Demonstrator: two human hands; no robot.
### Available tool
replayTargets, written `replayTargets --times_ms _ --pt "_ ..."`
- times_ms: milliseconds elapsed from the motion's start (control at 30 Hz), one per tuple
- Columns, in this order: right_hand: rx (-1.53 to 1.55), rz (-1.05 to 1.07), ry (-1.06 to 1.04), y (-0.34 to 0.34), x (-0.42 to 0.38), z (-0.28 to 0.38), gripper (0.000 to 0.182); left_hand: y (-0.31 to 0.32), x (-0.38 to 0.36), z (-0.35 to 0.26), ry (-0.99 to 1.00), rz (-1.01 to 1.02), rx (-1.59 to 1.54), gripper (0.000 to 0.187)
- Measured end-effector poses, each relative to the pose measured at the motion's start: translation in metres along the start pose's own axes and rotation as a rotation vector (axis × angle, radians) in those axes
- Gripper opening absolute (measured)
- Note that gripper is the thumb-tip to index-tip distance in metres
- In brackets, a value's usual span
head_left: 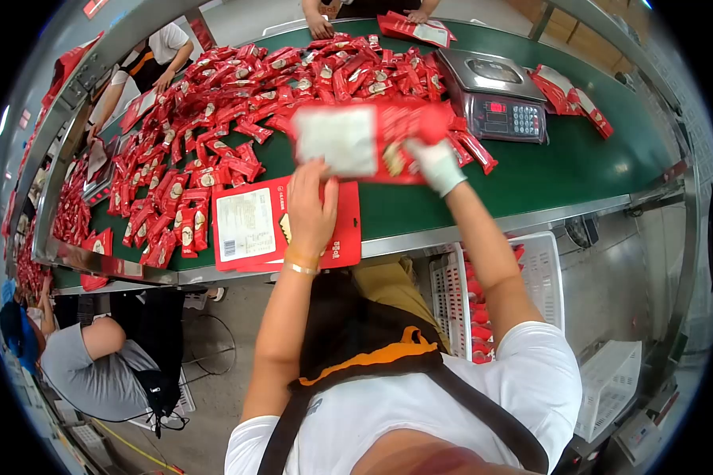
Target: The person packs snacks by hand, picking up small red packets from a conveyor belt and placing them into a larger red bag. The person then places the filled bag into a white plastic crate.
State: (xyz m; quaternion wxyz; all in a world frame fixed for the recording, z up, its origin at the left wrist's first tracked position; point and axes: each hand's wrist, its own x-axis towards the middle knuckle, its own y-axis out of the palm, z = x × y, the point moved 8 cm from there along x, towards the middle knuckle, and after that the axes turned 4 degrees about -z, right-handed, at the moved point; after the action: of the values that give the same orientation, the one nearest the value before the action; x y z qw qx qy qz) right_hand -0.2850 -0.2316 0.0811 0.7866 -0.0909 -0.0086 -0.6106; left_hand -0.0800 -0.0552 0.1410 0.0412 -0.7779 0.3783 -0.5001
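A red pouch [337, 142] with a pale label panel is smeared by motion above the green table. My right hand [437, 165], in a white glove, grips its right end. My left hand [312, 204], bare with a bracelet at the wrist, has its fingers stretched out, with the tips right at the pouch's lower left edge. Beneath that hand lie flat red pouches [245, 223], stacked close to the table's front edge, the top one showing a barcode label. Small red wrapped packets [242, 162] are heaped beyond and to the left.
A digital scale [495, 107] stands at the back right, with red pouches [558, 91] beside it. White crates [543, 277] sit below the table. A metal rail [420, 240] edges the green belt-like surface [578, 174]. Other people work across and to the left.
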Motion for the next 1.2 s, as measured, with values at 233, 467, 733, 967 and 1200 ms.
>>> replayTargets --times_ms 233,467,733,967,1200 --pt "-0.889 -0.516 0.023 -0.221 0.138 -0.037 0.047 0.054 -0.126 0.045 -0.138 0.415 0.584 0.051" --pt "0.647 -0.72 0.039 -0.26 0.124 -0.06 0.071 0.052 -0.122 0.047 -0.181 0.4 0.506 0.051" --pt "0.296 -0.784 0.187 -0.312 0.009 -0.17 0.059 0.054 -0.123 0.048 -0.189 0.404 0.507 0.051" --pt "0.199 -0.875 0.035 -0.293 -0.03 -0.152 0.04 0.053 -0.12 0.044 -0.181 0.375 0.511 0.046" --pt "0.143 -0.862 0.011 -0.288 -0.028 -0.147 0.039 0.053 -0.12 0.045 -0.193 0.389 0.528 0.046"
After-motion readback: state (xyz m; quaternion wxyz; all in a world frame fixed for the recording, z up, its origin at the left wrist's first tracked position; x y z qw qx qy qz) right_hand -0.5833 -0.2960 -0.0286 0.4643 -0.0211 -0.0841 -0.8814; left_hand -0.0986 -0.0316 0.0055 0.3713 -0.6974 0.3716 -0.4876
